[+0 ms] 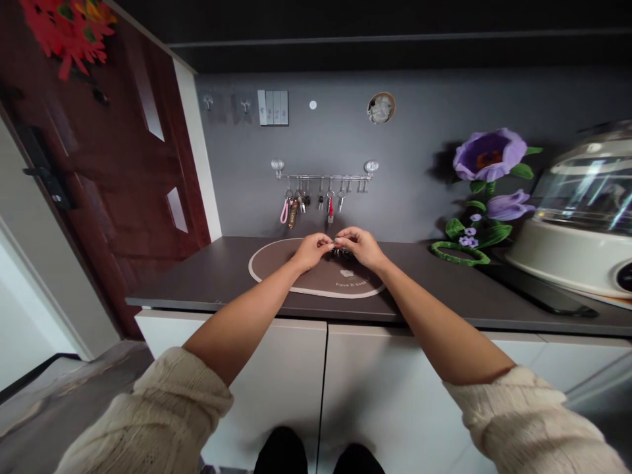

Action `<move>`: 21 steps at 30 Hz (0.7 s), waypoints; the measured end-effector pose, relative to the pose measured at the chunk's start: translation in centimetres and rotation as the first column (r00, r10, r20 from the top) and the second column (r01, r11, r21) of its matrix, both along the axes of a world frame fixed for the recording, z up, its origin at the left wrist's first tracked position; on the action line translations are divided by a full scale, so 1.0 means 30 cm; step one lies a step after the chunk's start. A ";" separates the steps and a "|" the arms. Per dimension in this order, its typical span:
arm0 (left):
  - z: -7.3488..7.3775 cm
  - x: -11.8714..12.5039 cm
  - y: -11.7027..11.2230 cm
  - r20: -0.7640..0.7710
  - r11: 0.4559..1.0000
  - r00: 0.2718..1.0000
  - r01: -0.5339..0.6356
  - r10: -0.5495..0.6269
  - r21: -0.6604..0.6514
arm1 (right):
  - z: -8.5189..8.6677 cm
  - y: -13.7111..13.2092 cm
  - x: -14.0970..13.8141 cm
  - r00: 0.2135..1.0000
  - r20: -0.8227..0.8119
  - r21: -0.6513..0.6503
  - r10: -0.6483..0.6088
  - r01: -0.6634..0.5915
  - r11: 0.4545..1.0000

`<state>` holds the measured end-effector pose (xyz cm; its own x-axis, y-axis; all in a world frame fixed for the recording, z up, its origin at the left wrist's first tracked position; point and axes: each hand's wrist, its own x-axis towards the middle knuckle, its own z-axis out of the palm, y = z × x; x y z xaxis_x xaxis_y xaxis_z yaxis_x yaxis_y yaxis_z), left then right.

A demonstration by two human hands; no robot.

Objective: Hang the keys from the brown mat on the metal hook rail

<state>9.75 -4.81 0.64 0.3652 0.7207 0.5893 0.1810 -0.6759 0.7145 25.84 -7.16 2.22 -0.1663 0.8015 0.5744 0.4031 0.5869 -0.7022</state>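
My left hand (311, 250) and my right hand (359, 245) meet over a brown oval mat (276, 263) on a dark countertop (207, 276). Both hands are closed in a pinch on one small dark object (340, 251) held between their fingertips; it looks like a key or key ring, but I cannot make it out. On the grey wall behind hangs a metal hook rail (323, 175) with several keys and tags (309, 203), just beyond my hands.
A dark red door (99, 164) stands at the left. Purple fabric flowers (486, 191) and a white domed appliance (577, 217) sit on the countertop's right side. White cabinet doors (320, 382) are below. Light switches (273, 107) are on the wall.
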 end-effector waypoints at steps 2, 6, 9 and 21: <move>0.000 0.000 0.001 0.053 0.999 0.999 0.005 -0.003 -0.041 | 0.004 -0.007 -0.003 1.000 0.017 -0.002 -0.012 0.012 1.000; 0.003 0.001 0.000 0.194 0.992 0.981 0.033 -0.008 -0.123 | 0.013 -0.025 -0.013 1.000 0.007 -0.052 -0.027 0.028 0.998; 0.006 0.002 0.000 0.251 0.985 0.968 0.051 -0.009 -0.163 | 0.015 -0.029 -0.017 1.000 -0.019 -0.066 -0.011 0.009 0.998; 0.004 0.009 -0.003 0.267 0.980 0.964 0.073 -0.022 -0.184 | 0.012 -0.022 -0.015 0.984 -0.174 -0.068 0.042 -0.054 0.996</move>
